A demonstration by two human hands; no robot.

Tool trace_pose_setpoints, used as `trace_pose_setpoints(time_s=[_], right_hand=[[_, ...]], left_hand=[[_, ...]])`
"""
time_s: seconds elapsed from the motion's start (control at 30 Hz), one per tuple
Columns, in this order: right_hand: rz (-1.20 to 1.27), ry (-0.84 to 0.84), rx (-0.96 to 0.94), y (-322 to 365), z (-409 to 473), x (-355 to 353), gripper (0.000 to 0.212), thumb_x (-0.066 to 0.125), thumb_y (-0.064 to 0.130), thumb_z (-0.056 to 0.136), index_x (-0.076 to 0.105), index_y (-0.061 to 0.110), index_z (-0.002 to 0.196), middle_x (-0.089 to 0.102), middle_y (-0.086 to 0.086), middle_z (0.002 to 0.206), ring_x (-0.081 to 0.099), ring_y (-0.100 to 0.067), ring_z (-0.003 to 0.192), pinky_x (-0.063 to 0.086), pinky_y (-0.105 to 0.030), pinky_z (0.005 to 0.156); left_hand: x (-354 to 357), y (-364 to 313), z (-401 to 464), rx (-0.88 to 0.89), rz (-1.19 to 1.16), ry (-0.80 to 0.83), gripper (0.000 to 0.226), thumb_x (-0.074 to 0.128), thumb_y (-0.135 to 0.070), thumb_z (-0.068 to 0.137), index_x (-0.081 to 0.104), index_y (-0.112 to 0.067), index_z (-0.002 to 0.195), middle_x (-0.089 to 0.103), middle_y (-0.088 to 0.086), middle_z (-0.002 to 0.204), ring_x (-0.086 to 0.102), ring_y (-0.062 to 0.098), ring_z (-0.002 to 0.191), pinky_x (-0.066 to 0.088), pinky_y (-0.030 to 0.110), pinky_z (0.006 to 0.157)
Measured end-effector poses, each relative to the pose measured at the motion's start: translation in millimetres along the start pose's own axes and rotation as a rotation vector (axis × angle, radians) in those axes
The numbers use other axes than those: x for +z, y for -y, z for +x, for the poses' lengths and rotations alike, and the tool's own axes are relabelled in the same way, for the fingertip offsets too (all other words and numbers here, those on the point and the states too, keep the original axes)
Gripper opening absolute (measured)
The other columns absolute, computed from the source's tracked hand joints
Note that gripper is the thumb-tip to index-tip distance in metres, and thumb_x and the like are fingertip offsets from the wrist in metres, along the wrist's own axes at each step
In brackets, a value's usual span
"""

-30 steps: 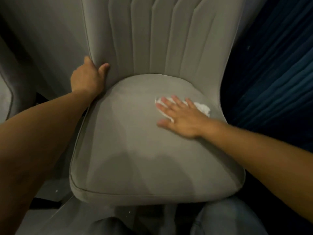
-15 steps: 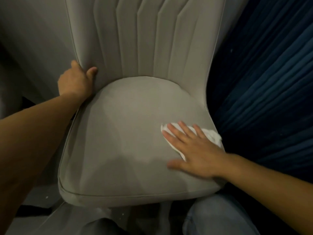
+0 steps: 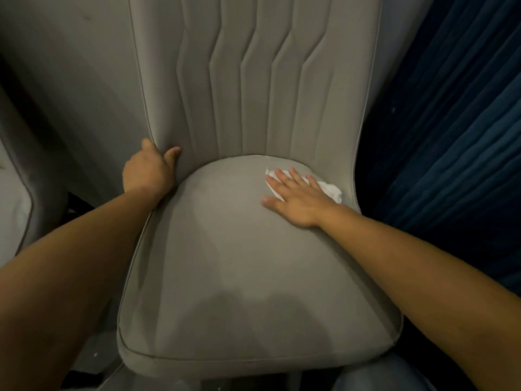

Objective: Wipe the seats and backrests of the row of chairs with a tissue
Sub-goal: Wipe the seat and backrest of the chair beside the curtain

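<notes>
A grey padded chair fills the view, with its seat point(image 3: 239, 277) in front of me and its ribbed backrest point(image 3: 253, 80) rising behind. My right hand point(image 3: 296, 197) lies flat with straight fingers on a white tissue point(image 3: 331, 190) at the seat's far right corner, close to the backrest. The tissue shows past the fingertips and at the hand's right side. My left hand point(image 3: 150, 169) grips the lower left edge of the backrest, thumb in front and fingers hidden behind it.
A dark blue pleated curtain point(image 3: 451, 136) hangs close along the chair's right side. Part of another grey chair point(image 3: 14, 207) shows at the left edge. A pale wall point(image 3: 70, 80) stands behind on the left. My jeans-clad knee point(image 3: 375, 376) is below the seat's front.
My right hand slid the tissue from the seat's front right area back to the far right corner by the backrest. My left hand kept its hold on the backrest edge.
</notes>
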State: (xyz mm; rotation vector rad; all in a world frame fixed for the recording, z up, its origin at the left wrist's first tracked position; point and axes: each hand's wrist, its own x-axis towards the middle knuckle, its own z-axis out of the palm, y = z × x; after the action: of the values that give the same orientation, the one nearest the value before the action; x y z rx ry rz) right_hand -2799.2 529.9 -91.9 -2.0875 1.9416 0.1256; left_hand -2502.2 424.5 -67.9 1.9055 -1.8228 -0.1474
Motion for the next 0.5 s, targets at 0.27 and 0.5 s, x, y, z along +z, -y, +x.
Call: trace_pose_setpoints(time_s=[0.27, 0.5], right_hand=[[-0.004, -0.15, 0.175, 20.2, 63.4, -4.9, 0.086, 0.01, 0.081, 0.09, 0.009, 0.032, 0.161, 0.002, 0.007, 0.169, -0.006, -0.023, 0.155, -0.011, -0.052, 0.121], [0.012, -0.444, 0.338, 46.8, 67.7, 9.3, 0.082, 0.021, 0.075, 0.092, 0.033, 0.024, 0.155, 0.039, -0.009, 0.151, 0.03, -0.031, 0.139, 0.013, -0.049, 0.118]], left_hand=[[8.6, 3.6, 2.2, -0.019, 0.023, -0.034, 0.054, 0.039, -0.058, 0.096, 0.041, -0.005, 0.105, 0.061, 0.032, 0.104, 0.058, 0.05, 0.095, 0.044, 0.05, 0.076], [10.3, 7.1, 4.4, -0.018, 0.036, -0.042, 0.055, 0.038, -0.057, 0.097, 0.043, -0.004, 0.107, 0.062, 0.032, 0.104, 0.058, 0.049, 0.095, 0.044, 0.049, 0.076]])
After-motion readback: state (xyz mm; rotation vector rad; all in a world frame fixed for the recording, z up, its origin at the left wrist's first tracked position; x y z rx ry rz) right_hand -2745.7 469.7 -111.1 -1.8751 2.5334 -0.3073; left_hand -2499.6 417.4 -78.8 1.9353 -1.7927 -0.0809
